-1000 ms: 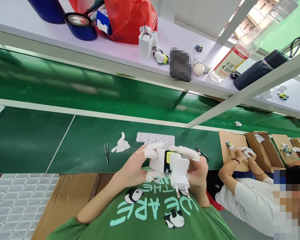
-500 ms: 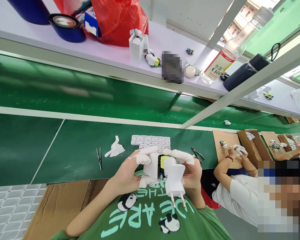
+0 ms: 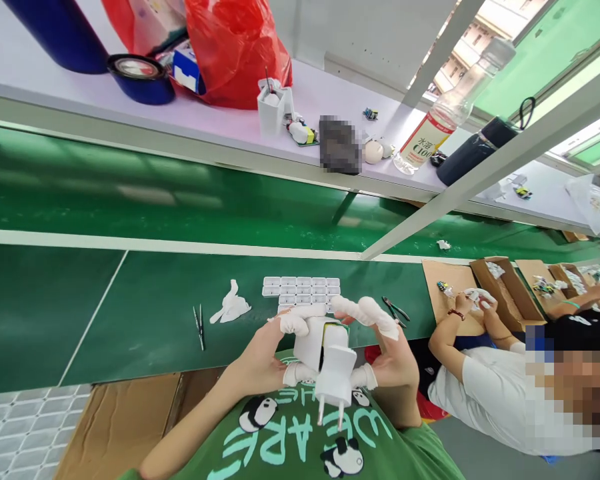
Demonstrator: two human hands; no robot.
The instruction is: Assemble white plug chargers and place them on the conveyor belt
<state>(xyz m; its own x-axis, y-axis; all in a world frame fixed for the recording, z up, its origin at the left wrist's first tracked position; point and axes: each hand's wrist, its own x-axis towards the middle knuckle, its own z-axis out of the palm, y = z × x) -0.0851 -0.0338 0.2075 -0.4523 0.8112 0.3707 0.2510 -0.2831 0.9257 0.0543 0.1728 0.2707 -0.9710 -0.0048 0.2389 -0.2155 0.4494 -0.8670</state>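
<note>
My left hand (image 3: 270, 347), with white finger cots on its fingertips, grips the white adapter housing (image 3: 309, 341) from the side. A white two-pin plug piece (image 3: 336, 377) sits against the housing's right side, pins pointing toward my body. Behind it, a circuit board (image 3: 336, 333) shows partly at the housing's opening. My right hand (image 3: 393, 350), also in finger cots, curls around the plug end. Its thumb is at the plug piece's edge and its index finger arches above. White casings (image 3: 303, 285) stand in rows just beyond my hands, partly covered by them.
Tweezers (image 3: 199, 328) and a crumpled white cloth or glove (image 3: 230, 307) lie left on the green bench. Pliers (image 3: 395, 311) lie right. A co-worker's hands (image 3: 477, 300) work beside a cardboard box (image 3: 505, 293). A slanted white post (image 3: 415, 217) and a shelf (image 3: 220, 127) stand ahead.
The plug piece has shifted left against the housing, covering more of the circuit board. My right fingers have spread wider, and the index finger has lifted. The view has tilted slightly.
</note>
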